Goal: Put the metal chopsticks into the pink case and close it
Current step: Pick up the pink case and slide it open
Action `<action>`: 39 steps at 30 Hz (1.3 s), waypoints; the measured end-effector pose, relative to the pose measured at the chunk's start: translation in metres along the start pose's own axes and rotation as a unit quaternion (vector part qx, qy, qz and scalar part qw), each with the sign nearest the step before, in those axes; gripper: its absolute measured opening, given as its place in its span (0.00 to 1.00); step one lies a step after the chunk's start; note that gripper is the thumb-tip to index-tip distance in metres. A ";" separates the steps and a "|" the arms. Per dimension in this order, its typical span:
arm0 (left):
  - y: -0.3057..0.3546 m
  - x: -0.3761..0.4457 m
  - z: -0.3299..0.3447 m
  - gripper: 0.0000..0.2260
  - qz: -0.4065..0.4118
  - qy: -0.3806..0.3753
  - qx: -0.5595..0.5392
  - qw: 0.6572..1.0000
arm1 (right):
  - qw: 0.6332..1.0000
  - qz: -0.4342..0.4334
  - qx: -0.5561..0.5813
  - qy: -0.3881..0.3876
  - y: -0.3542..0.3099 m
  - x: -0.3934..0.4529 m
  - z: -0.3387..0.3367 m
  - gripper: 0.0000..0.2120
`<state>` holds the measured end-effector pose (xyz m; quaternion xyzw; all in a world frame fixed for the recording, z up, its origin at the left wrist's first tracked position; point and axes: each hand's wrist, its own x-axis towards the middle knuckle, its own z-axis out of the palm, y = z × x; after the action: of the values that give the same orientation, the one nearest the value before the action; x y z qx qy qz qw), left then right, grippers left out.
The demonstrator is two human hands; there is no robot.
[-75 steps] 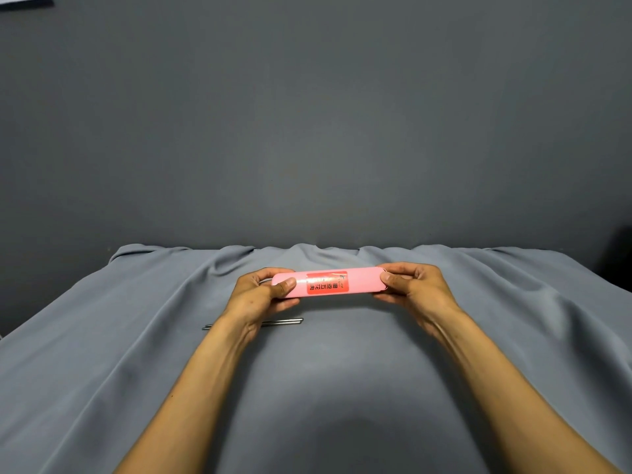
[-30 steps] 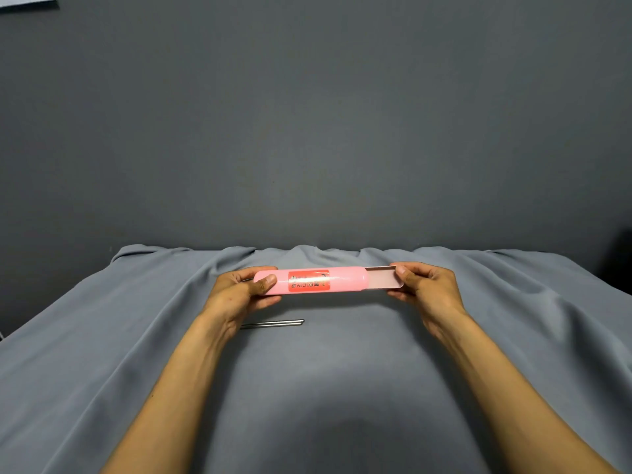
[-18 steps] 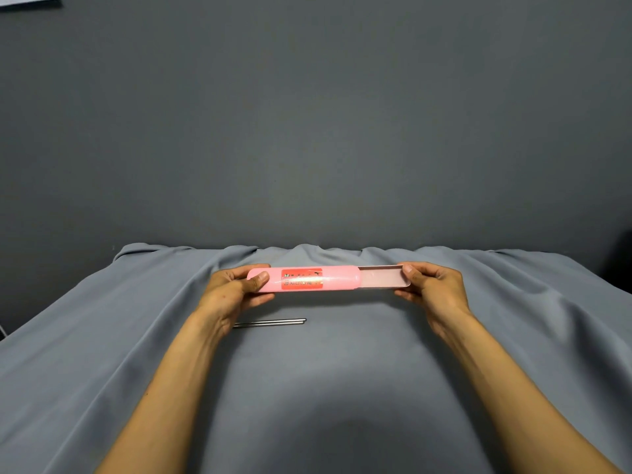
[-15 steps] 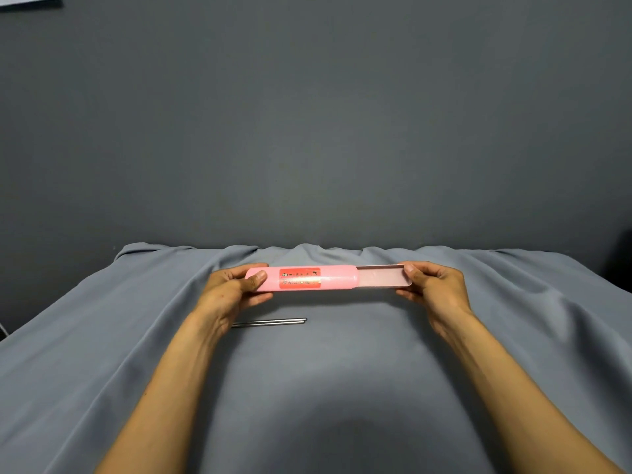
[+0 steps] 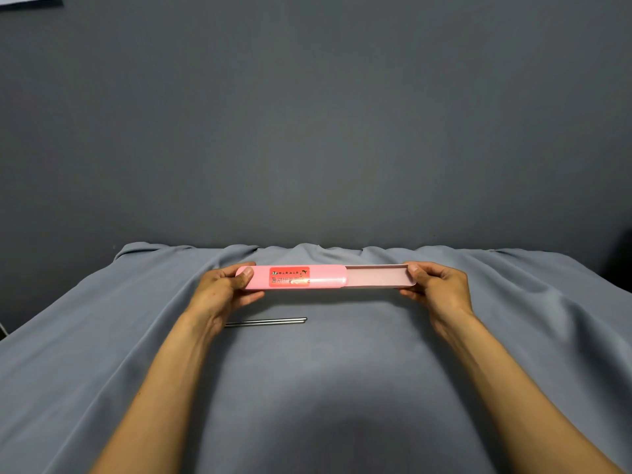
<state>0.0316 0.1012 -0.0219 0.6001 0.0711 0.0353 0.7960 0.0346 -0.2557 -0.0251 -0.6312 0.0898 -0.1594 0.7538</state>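
I hold the pink case above the grey cloth, level and lengthways left to right. My left hand (image 5: 222, 292) grips the end of its pink lid (image 5: 328, 277), which carries a red label. My right hand (image 5: 439, 289) grips the end of the paler inner tray (image 5: 378, 278), which is slid out to the right and looks empty. The two metal chopsticks (image 5: 270, 322) lie side by side on the cloth, just below the case and near my left wrist, which hides their left ends.
A grey cloth (image 5: 325, 371) covers the table, folded along its far edge against a dark grey wall (image 5: 307, 131). A white sheet corner (image 5: 27, 0) shows at the top left.
The case was shut 2.5 s ago. My hands have since moved apart, sliding the inner tray out to the right. The chopsticks have stayed in place.
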 end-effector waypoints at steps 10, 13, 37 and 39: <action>0.001 0.001 -0.005 0.14 0.007 0.025 0.005 1.000 | 1.000 -0.005 0.001 0.002 0.003 0.002 -0.001 0.07; 0.002 0.001 -0.006 0.13 0.011 0.040 0.002 0.999 | 1.000 -0.007 0.001 0.005 0.005 0.004 -0.001 0.06; 0.003 -0.005 -0.009 0.10 0.021 0.101 -0.001 0.995 | 0.996 -0.006 -0.020 0.083 0.012 0.016 -0.010 0.07; 0.003 -0.005 -0.010 0.10 0.028 0.116 -0.003 0.993 | 0.996 -0.003 -0.021 0.092 0.012 0.017 -0.011 0.07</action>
<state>0.0249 0.1105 -0.0208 0.5914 0.1465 0.1274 0.7827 0.0485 -0.2704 -0.0374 -0.6299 0.1603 -0.2172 0.7282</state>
